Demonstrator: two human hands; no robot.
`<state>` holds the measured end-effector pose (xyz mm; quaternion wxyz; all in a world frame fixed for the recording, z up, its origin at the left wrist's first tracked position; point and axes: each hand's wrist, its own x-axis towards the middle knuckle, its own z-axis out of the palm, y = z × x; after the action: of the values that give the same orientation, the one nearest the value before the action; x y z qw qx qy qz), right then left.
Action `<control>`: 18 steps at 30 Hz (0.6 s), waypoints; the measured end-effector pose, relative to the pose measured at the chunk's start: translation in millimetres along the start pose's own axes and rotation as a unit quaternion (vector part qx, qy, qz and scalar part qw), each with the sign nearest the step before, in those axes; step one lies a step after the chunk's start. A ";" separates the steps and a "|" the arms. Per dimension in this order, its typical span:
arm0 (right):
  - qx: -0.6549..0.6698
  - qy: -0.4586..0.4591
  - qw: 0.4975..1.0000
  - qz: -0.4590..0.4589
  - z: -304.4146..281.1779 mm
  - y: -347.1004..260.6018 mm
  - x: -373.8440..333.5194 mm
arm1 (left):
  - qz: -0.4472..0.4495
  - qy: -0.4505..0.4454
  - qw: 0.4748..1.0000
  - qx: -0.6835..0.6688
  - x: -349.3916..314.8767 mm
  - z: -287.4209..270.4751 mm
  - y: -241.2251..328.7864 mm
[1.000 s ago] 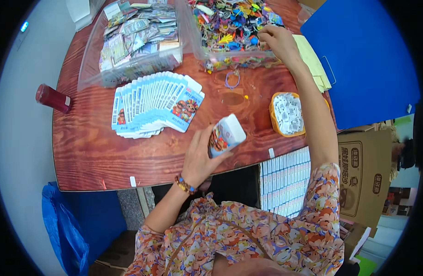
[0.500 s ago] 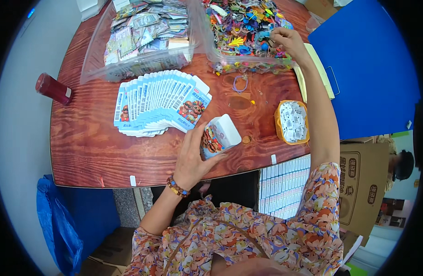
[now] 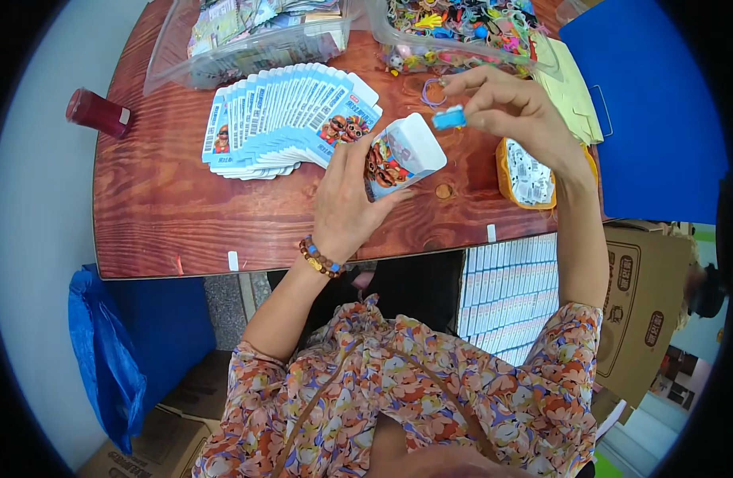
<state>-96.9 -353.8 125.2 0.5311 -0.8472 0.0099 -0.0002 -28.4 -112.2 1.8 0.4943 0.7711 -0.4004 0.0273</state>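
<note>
Surface: one reddish-brown wood-grain table (image 3: 159, 215), filling the upper half of the frame.
In hand, centre: one blue-and-white carton (image 3: 402, 155), white flap raised, gripped by the left hand (image 3: 346, 195), fingers along its left side, thumb at its lower edge.
In hand, right of centre: one small blue item (image 3: 449, 118), pinched between thumb and finger of the right hand (image 3: 518, 119), just beside the carton's upper right, apart from it.
Upper left: red cylindrical jar (image 3: 98, 113); clear bin (image 3: 161, 76) of flat packets.
Left of centre: fanned flat cartons (image 3: 279, 119), overlapping.
Upper right: clear bin of trinkets (image 3: 548, 57); purple loop (image 3: 432, 93) below it; yellow sheets (image 3: 569, 95); orange-yellow basket (image 3: 506, 179) of white packets.
Room: pale wall (image 3: 31, 239), far left; blue bag (image 3: 103, 358), lower left; blue panel (image 3: 653, 111), upper right; rows of small boxes (image 3: 506, 295) below the table edge; brown cardboard box (image 3: 637, 311), lower right.
</note>
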 end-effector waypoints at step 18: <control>-0.128 0.050 0.974 -0.183 38.0 -30.7 -36.9 | -0.003 -0.042 0.989 -0.140 -25.4 10.7 -25.2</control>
<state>-132.9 -305.5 136.7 0.4083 -0.8945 -0.1184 -0.1385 -33.1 -100.8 -33.4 0.5805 0.6957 -0.4183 -0.0633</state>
